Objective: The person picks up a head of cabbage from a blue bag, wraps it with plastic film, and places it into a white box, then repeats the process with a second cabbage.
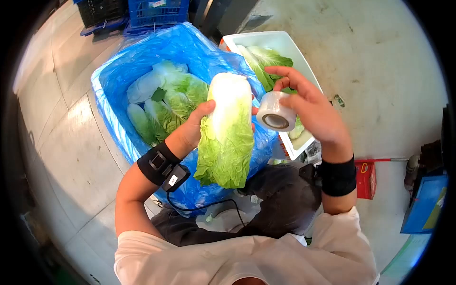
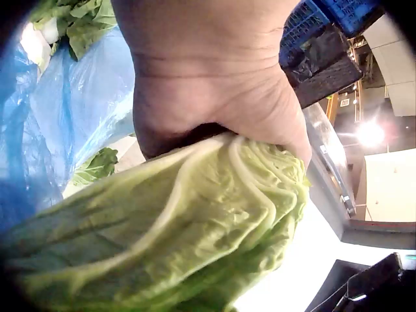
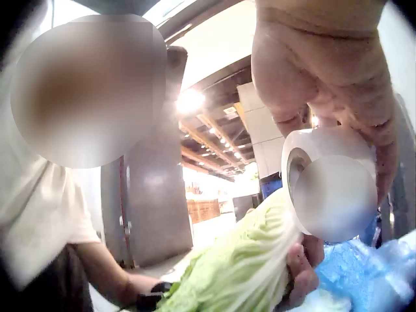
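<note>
A napa cabbage (image 1: 227,128) is held up over the front edge of a blue-lined bin, white base away from the body and leafy end nearer. My left hand (image 1: 194,126) grips it, thumb along one side and fingertips showing at the other. In the left wrist view the palm (image 2: 214,97) lies against the pale green leaves (image 2: 169,227). My right hand (image 1: 316,109) holds a roll of clear film or tape (image 1: 274,103) beside the cabbage's base, its core facing me. In the right wrist view the roll (image 3: 325,140) overlaps the cabbage's white end.
More cabbages (image 1: 161,99) lie in the bin lined with blue plastic (image 1: 111,76). A white foam box (image 1: 304,61) with cabbages stands behind it to the right. Blue crates (image 1: 159,14) are at the back, and a red dustpan (image 1: 365,180) is at the right.
</note>
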The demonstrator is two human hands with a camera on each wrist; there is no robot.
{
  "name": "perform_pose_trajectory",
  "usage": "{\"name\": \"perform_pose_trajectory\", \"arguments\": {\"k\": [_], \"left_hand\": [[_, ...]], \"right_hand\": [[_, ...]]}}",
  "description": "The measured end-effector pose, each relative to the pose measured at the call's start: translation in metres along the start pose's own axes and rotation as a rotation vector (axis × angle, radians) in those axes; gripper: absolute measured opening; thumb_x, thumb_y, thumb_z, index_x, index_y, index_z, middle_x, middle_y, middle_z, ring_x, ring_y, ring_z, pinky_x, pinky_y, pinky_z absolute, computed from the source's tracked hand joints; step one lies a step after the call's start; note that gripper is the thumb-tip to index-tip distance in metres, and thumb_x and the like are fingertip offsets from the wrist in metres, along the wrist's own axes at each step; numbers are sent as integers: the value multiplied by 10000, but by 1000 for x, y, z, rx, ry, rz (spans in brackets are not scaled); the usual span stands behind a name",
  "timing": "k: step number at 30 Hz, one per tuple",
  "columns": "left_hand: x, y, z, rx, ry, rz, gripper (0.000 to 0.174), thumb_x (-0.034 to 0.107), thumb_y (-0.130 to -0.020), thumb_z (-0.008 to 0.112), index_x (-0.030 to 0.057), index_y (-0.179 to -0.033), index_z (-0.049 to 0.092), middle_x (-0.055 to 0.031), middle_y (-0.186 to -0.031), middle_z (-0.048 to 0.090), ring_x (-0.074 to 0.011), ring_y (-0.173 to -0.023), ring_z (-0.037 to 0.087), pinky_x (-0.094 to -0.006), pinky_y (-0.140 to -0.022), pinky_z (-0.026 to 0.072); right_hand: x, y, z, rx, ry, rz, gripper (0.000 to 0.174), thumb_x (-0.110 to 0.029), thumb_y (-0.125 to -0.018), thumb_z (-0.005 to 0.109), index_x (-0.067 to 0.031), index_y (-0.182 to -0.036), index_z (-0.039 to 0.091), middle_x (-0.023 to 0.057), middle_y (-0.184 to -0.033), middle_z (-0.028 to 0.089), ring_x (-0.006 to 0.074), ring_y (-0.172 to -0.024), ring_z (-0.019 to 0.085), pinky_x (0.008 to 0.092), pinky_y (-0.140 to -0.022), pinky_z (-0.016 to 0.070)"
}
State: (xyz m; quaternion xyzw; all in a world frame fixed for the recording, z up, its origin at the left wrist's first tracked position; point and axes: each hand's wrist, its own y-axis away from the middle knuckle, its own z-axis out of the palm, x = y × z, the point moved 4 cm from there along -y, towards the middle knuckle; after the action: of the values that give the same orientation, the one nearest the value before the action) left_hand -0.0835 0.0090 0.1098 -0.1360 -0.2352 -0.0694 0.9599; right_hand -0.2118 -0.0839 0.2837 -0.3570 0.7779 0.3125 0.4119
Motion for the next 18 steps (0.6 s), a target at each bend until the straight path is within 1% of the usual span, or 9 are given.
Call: {"name": "perform_pose_trajectory", "arguments": {"k": [2,5,7,8,9,13,15,17,18], "left_hand": [[6,5,5,5,27,13,1093,696,-802,691,25,-1575,306,-194,-1445,535,-369,-1178,631,-513,-1033,510],[9,9,6,17,81,32,1078,658,-798,723,24,-1568,314,-188,-1484,495,-351,-1159,640,-513,-1024,521],[13,11,11,-36,10,68,1065,656,-798,731,26,-1556,329,-185,-1487,489,-336,-1136,651,-496,-996,550],[19,14,16,-138,29,89,949,549,-867,736,15,-1547,345,-188,-1471,519,-279,-1255,611,-424,-1040,529],[18,16,11,-131,27,97,949,549,-867,736,15,-1547,345,-188,-1471,519,-279,-1255,611,-424,-1040,529],[17,20,10,-43,-124,75,916,422,-850,815,9,-1533,366,-113,-1386,597,-243,-1226,619,-399,-1027,524],[23,18,19,-36,-489,202,879,409,-846,829,2,-1504,414,-95,-1329,626,-239,-1197,625,-392,-1033,507],[19,12,29,-65,-517,230,820,391,-835,835,8,-1467,480,-111,-1415,533,-245,-1272,558,-396,-1070,471],[17,11,33,-52,-585,256,928,454,-793,854,26,-1498,430,-114,-1461,488,-241,-1312,530,-396,-1094,447]], "right_hand": [[-11,11,12,-28,19,34,593,17,-908,495,-94,-1490,469,31,-1124,472,65,-861,575,219,-714,467],[-13,19,21,8,85,-120,613,33,-899,527,-99,-1495,471,31,-1129,482,71,-863,570,219,-710,470],[-9,17,19,2,106,-90,672,67,-873,549,-102,-1516,452,54,-1144,493,119,-943,568,260,-793,481],[-9,15,18,20,276,-205,697,73,-861,571,-100,-1524,442,75,-1151,497,159,-997,558,286,-846,475],[-10,13,18,39,446,-323,723,78,-850,593,-98,-1532,432,95,-1159,502,199,-1050,548,312,-899,470],[-9,10,17,51,591,-369,781,83,-820,642,-104,-1544,420,129,-1180,502,260,-1142,512,354,-969,449],[-10,8,19,59,582,-400,809,106,-806,652,-105,-1550,416,148,-1198,501,288,-1139,536,370,-981,455],[-10,7,23,60,572,-407,814,115,-811,650,-110,-1555,411,154,-1208,503,304,-1138,547,380,-986,458],[-11,6,24,56,558,-417,819,123,-815,649,-115,-1560,406,160,-1219,504,320,-1137,557,390,-991,461]]}}
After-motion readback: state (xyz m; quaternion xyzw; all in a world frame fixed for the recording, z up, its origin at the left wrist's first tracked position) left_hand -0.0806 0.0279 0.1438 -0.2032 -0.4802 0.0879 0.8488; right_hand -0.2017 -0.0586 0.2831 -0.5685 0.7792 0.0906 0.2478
